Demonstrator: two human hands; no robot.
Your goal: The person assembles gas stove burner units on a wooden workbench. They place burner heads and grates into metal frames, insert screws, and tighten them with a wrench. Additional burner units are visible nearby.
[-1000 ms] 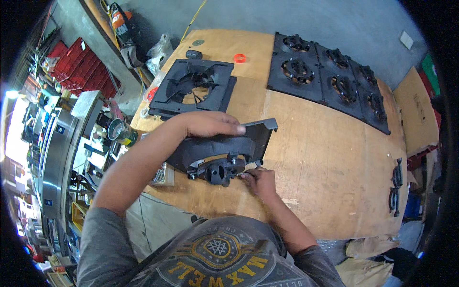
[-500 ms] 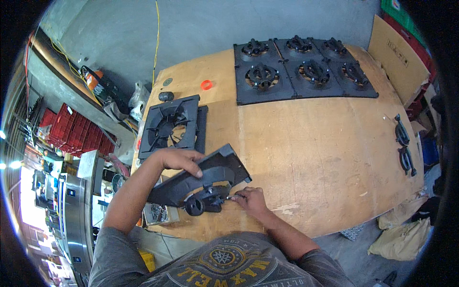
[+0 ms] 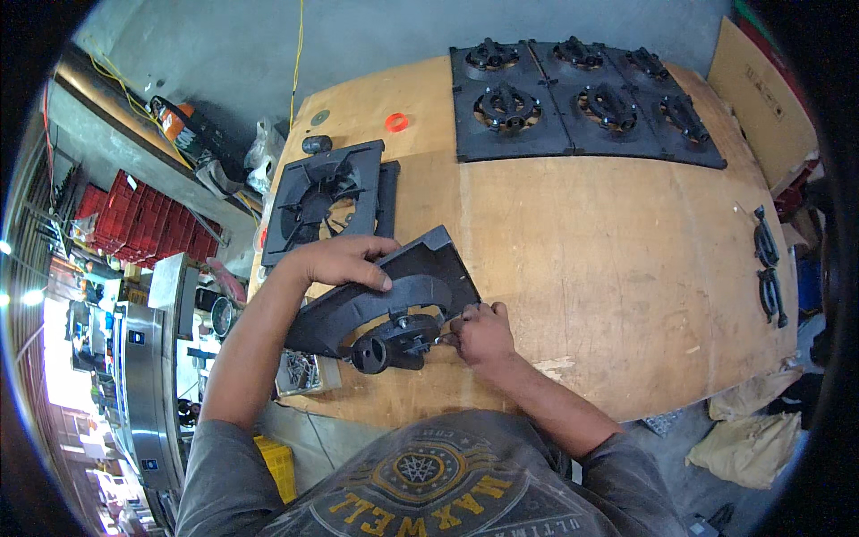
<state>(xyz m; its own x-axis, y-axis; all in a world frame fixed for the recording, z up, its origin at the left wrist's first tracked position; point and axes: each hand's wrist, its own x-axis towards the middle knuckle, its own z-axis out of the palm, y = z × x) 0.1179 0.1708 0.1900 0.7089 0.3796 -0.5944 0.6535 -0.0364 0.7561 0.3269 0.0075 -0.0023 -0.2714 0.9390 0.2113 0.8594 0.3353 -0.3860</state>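
Observation:
A black square stove plate point(image 3: 428, 270) is tilted up on edge over the table's near side. My left hand point(image 3: 344, 263) grips its upper edge, thumb on the face toward me and fingers behind. Bolted into the plate's round opening is a black ring burner point(image 3: 404, 338) with a round, open-ended inlet pipe. My right hand point(image 3: 484, 333) is closed in a pinch at the burner's right side, by a small metal fastener; what the fingers hold is too small to make out. Beyond my left hand lie black pot grates point(image 3: 324, 201), one on another.
Several black plates with burners point(image 3: 573, 112) lie joined at the table's far right. Two loose burners point(image 3: 768, 268) rest near the right edge. A box of small metal hardware point(image 3: 297, 371) sits below my left forearm. An orange ring point(image 3: 396, 123) lies at the far left.
The head view has shifted, so the table sits higher in it. The right hand's fingers have curled and turned at the burner's side. The left hand keeps its hold on the plate.

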